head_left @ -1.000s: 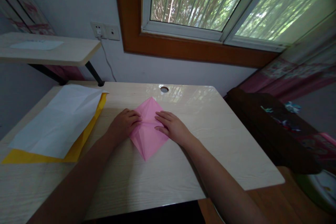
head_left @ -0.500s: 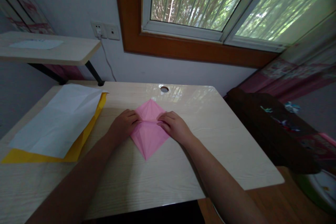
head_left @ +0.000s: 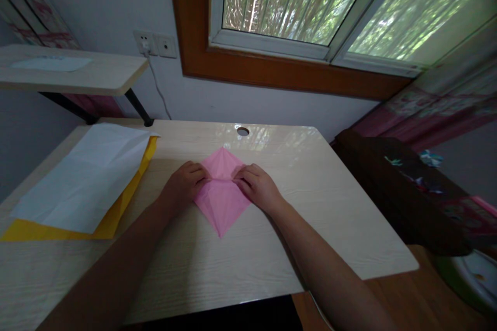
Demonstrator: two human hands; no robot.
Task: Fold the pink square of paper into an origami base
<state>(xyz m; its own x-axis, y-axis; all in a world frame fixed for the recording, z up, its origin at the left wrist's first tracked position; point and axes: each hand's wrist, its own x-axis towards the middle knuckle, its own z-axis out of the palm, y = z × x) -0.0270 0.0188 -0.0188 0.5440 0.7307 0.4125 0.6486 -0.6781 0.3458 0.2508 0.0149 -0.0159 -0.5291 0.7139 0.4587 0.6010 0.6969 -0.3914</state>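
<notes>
A pink sheet of folding paper [head_left: 223, 204] lies on the pale wooden desk, turned like a diamond with one corner toward me. Creases run out to its corners, and a raised fold crosses its middle from side to side. My left hand [head_left: 186, 183] pinches the left end of that fold. At the right end, my right hand [head_left: 257, 183] grips the fold between thumb and fingers. The side corners of the paper are hidden under my hands.
On the desk's left lie a white sheet [head_left: 89, 176] and a yellow sheet [head_left: 106, 225] beneath it. A raised shelf [head_left: 116, 73] stands at the back left. The desk [head_left: 330, 207] has a round cable hole [head_left: 243, 131] near its back edge.
The near corner of the pink paper has shifted slightly to the right. Both hands keep their hold on the fold, the left a touch further right.
</notes>
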